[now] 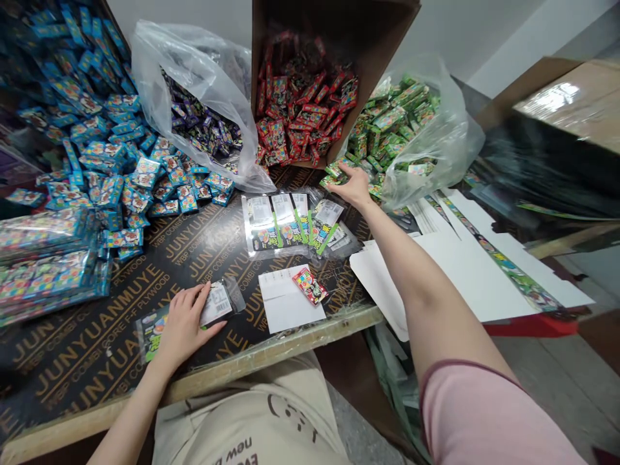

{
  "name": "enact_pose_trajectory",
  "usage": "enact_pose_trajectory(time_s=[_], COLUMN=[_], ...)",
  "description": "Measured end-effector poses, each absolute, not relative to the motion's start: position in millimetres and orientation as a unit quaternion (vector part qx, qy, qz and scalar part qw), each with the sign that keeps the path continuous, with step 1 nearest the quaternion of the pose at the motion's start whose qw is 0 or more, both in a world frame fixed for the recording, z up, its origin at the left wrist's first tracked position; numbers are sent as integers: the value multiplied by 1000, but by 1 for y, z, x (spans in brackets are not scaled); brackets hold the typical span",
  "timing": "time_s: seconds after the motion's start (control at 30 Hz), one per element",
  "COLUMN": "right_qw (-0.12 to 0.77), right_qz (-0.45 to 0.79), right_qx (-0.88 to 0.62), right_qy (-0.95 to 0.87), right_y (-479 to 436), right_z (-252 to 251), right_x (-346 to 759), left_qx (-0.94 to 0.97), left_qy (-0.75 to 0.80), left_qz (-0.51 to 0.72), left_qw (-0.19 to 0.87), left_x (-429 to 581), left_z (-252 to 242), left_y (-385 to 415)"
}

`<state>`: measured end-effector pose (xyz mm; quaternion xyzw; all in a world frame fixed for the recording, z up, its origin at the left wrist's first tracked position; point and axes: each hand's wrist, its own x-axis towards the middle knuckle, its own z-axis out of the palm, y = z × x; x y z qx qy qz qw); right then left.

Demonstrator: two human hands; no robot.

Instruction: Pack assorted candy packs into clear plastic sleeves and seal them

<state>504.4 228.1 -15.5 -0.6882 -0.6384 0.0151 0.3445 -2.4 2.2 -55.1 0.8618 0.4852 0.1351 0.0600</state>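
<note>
My left hand (184, 321) lies flat, fingers spread, on a clear printed pouch (219, 302) near the front edge of the dark plywood table (97, 336). My right hand (352, 184) reaches far out to the mouth of a plastic bag of green packets (392, 126), fingers curled onto a green packet (335, 170) at the pile's edge. A single red packet (310, 285) lies on a white card (285, 298) in front of me. A row of several empty printed pouches (288, 223) lies in the table's middle.
A heap of blue packets (97, 142) fills the left, with stacked filled pouches (46, 265) below it. A plastic bag of purple packets (203, 123) and a tilted cardboard box of red packets (300, 103) stand behind. White flat cartons (475, 271) lie right.
</note>
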Motion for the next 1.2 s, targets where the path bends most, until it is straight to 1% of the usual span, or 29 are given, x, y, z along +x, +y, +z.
enact_pose_trajectory(time_s=[0.1, 0.2, 0.3, 0.43, 0.57, 0.63, 0.73, 0.8, 0.87, 0.93, 1.0, 1.07, 1.1, 1.2], right_qw=[361, 313, 283, 242, 210, 180, 137, 155, 219, 285, 310, 280, 248, 146], right_qz=[82, 171, 199, 174, 123, 132, 196, 232, 246, 241, 221, 196, 191, 200], right_qx=[-614, -472, -412, -428, -459, -464, -472, -484, -479, -452, -420, -407, -407, -431], right_qy=[-697, -806, -843, -853, -854, -857, -848, -830, -814, -810, -824, -847, -858, -868], right_y=[192, 141, 98, 78, 88, 97, 111, 115, 112, 103, 91, 83, 82, 86], right_z=[-4, -7, -23, -40, -33, -26, -23, -22, -21, -17, -15, -16, -18, -27], right_x=[447, 378, 331, 308, 303, 298, 289, 283, 275, 266, 257, 248, 244, 236], left_qx=[857, 852, 850, 837, 821, 819, 816, 808, 783, 729, 650, 581, 564, 573], left_qy=[491, 498, 503, 522, 538, 536, 528, 526, 529, 540, 547, 547, 547, 550], left_qz=[140, 140, 132, 148, 182, 194, 216, 241, 285, 344, 391, 409, 409, 395], left_qw=[67, 82, 86, 71, 66, 69, 91, 117, 161, 240, 354, 443, 464, 461], left_x=[-1, 0, 0, -2, 0, 3, 10, 13, 17, 21, 27, 33, 35, 39], left_z=[-54, -50, -45, -36, -27, -24, -19, -15, -11, -6, -5, -6, -7, -13], left_y=[2, 1, 1, -6, -16, -21, -28, -33, -36, -37, -36, -34, -34, -37])
